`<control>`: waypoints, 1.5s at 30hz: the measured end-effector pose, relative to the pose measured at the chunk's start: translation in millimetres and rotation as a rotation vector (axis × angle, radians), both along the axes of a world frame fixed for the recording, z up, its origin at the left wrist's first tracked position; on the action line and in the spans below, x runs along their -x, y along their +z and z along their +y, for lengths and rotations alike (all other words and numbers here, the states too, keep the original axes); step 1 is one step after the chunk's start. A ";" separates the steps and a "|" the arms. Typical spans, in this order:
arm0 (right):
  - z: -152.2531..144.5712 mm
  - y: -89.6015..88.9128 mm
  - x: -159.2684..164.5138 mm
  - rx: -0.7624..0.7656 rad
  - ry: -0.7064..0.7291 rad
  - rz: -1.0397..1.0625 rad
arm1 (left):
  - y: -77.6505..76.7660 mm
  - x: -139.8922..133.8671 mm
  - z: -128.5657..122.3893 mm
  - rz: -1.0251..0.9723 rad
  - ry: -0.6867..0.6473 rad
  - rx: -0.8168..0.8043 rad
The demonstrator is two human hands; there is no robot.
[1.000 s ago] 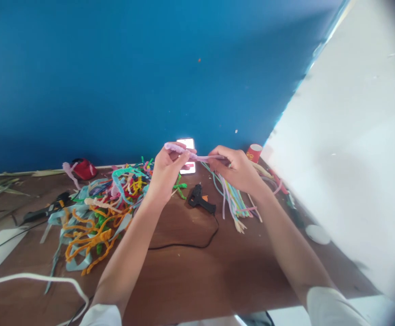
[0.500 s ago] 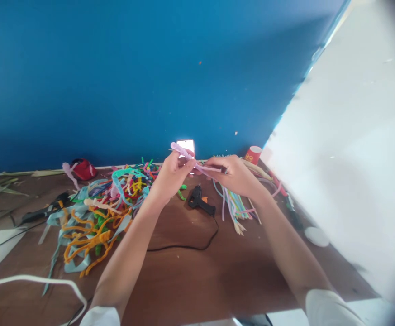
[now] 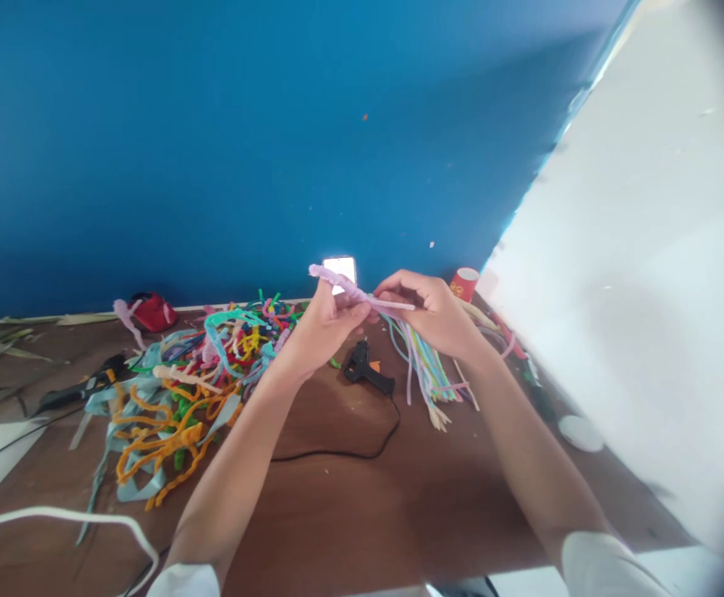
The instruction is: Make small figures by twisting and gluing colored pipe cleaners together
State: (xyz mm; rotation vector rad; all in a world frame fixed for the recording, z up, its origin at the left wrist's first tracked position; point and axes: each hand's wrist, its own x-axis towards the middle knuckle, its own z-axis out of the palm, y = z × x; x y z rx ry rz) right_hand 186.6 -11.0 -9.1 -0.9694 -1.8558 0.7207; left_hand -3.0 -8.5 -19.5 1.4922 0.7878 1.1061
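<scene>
Between the left fingers (image 3: 352, 317), a lilac stem (image 3: 344, 284) is pinched; right fingers (image 3: 412, 283) curl close, grip unclear.

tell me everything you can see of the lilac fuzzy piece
The lilac piece looks like soft, fuzzy pipe cleaner. Its left part is thick and appears twisted, with a rounded tip; toward the right it thins to a straight strand with a free end. It slants down from left to right above the table, partly overlapping the phone. The left hand pinches it near the middle; the right hand is at the strand, exact contact unclear.
</scene>
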 end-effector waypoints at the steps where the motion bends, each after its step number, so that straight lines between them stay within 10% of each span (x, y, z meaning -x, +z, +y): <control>1: -0.3 -0.2 0.5 0.030 0.027 0.016 | 0.2 -0.7 -0.7 -0.002 0.008 0.003; 12: -9.1 8.4 0.8 -0.024 0.140 -0.152 | -3.4 -3.2 2.5 -0.078 -0.003 0.041; 22: -0.2 0.2 2.8 -0.115 -0.038 -0.121 | 0.6 2.2 0.7 0.140 0.002 -0.037; 39: -8.7 1.3 10.3 0.196 0.125 0.137 | 8.8 -7.2 -8.3 -0.040 -0.035 0.058; 45: -3.4 -2.9 7.5 -0.075 0.006 -0.063 | 8.2 -8.7 -10.1 -0.038 0.008 -0.009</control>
